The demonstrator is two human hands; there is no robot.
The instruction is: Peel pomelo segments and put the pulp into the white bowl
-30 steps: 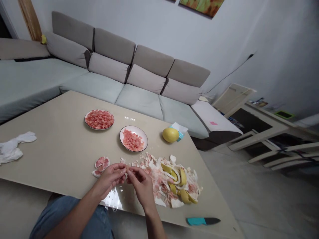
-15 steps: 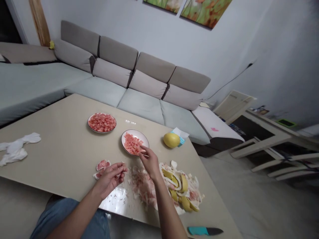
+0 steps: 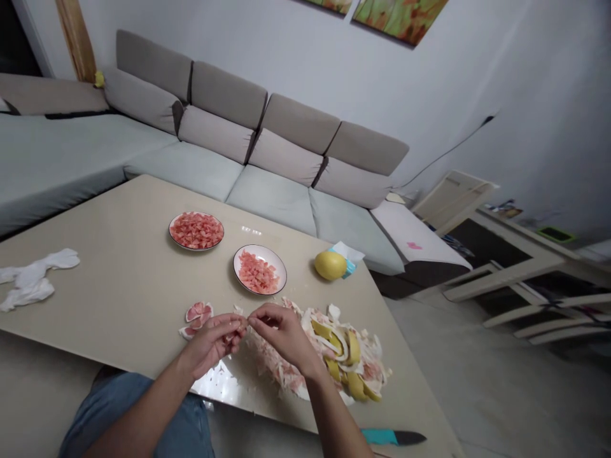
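My left hand [image 3: 212, 341] and my right hand [image 3: 279, 331] meet fingertip to fingertip over the beige table [image 3: 109, 286], both pinched on a small pink pomelo segment [image 3: 233, 334] between them. Just beyond them stands a white bowl [image 3: 260, 270] holding pink fruit pieces. A second plate [image 3: 196, 230] full of pink pieces sits farther left. Peeled segments [image 3: 196, 316] lie left of my left hand. A heap of yellow rind and white pith [image 3: 341, 356] spreads under and right of my right hand.
A whole yellow pomelo [image 3: 330, 264] rests by a tissue pack [image 3: 347, 256] near the table's far right corner. A teal-handled knife [image 3: 391, 437] lies at the near right edge. White crumpled cloth [image 3: 31, 280] sits far left. A grey sofa [image 3: 229, 159] runs behind.
My right hand reached out to the white bowl half a second ago, then came back to meet my left hand over the segment.
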